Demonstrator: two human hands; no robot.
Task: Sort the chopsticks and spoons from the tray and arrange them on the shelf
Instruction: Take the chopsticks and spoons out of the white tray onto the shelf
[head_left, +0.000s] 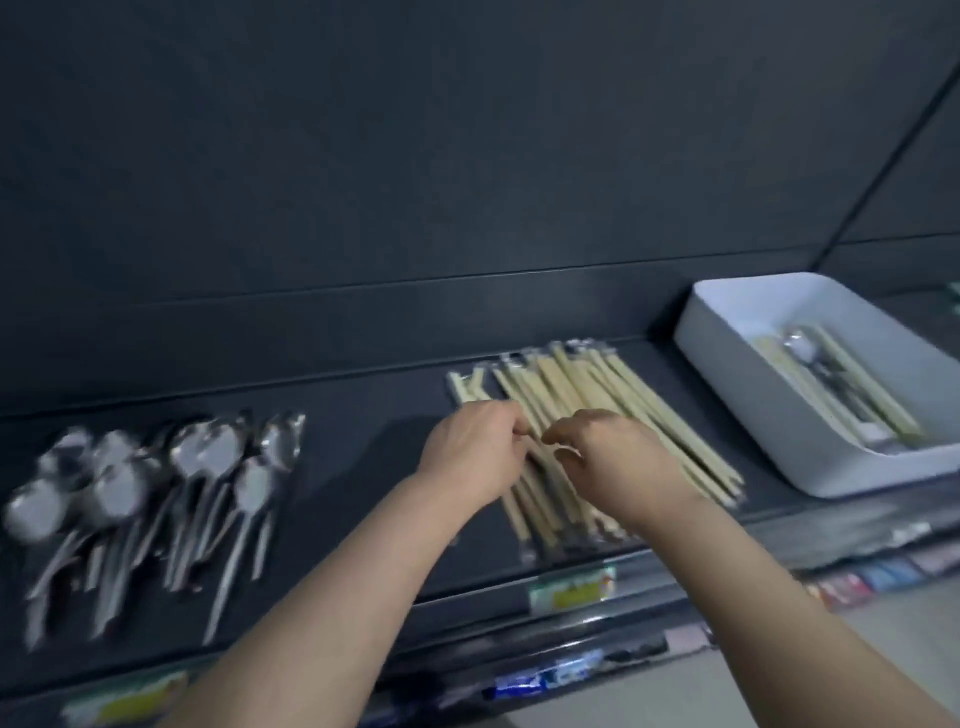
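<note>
- Head view showed the left hand (475, 447) and the right hand (618, 457) meeting over the wrapped chopsticks (587, 389) on the dark shelf (363, 415). The fingers of each were curled and pinching a packet, probably to square it with the pile.
- The chopsticks lay in one fanned heap mid-shelf. The wrapped spoons (156, 483) lay well apart at the left, which set the two kinds apart.
- The white tray (727, 322) sat at the shelf's right end with leftover cutlery (826, 374) inside, so sorting looked unfinished.
- Yellow-green price tags (571, 590) lined the shelf edge, their writing too blurred to read.
</note>
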